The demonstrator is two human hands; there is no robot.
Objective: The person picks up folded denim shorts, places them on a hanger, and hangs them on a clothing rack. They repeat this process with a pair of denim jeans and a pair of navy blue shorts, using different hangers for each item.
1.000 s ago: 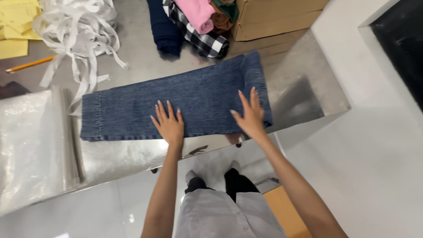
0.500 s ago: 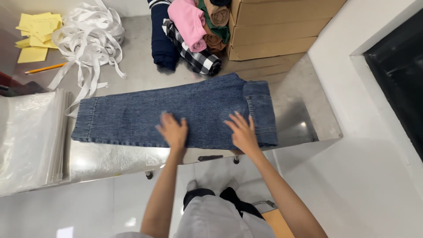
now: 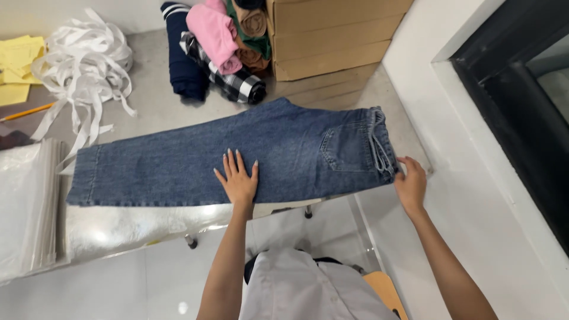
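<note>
Head view: blue jeans (image 3: pixel 195 160) lie folded lengthwise, flat across the steel table (image 3: pixel 118 222), waistband to the right; left hand (image 3: pixel 238 178) pressed flat on the denim near its front edge, fingers spread, holding nothing; right hand (image 3: pixel 410 184) at the waistband end, fingertips touching the denim's edge, loosely open; rolled clothes (image 3: pixel 219 41) & cardboard boxes (image 3: pixel 332 35) behind; white strips (image 3: pixel 83 65) far left.

head cam | looks steeply down, close | table (image 3: pixel 148 112) edge, floor below
</note>
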